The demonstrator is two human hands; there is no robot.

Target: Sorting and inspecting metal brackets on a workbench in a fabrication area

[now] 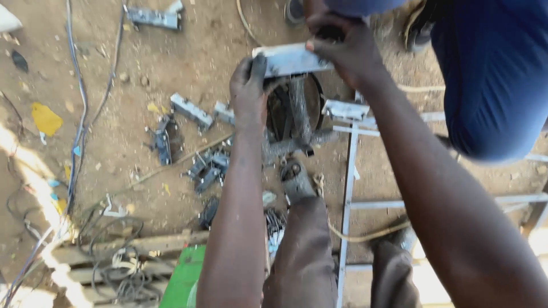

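Your own legs fill the bottom of the head view, dark trousers running up to a worn sandal planted on the dirt ground. Both forearms reach past them.

Head view, taking the flat grey metal bar as landmark:
- Bar lies crosswise over a dark round wheel-like piece, touching it or just above; I cannot tell which.
- Left hand is closed on the bar's left end, fingers wrapped over the edge.
- Right hand is clamped on the bar's right end, thumb on top. Hands sit well apart, one at each end.
- Just right of the bar and below it stands a white-grey metal frame with a small plate on its top corner.
- Left of the bar, short metal offcuts and dark clamps lie scattered on the ground.
- Far left of the bar, cables run down the dirt, with a yellow scrap beside them.
- Well below the bar, at the frame's foot, a green box and a wooden plank.
- Right of the bar, another person in blue clothing stands close.

Step in hand, as I read it: positioning the bar over the round piece, steadying it from both ends. Next move likely calls for keeping your grip level and firm at both ends, and your fingers away from the dark wheel beneath.
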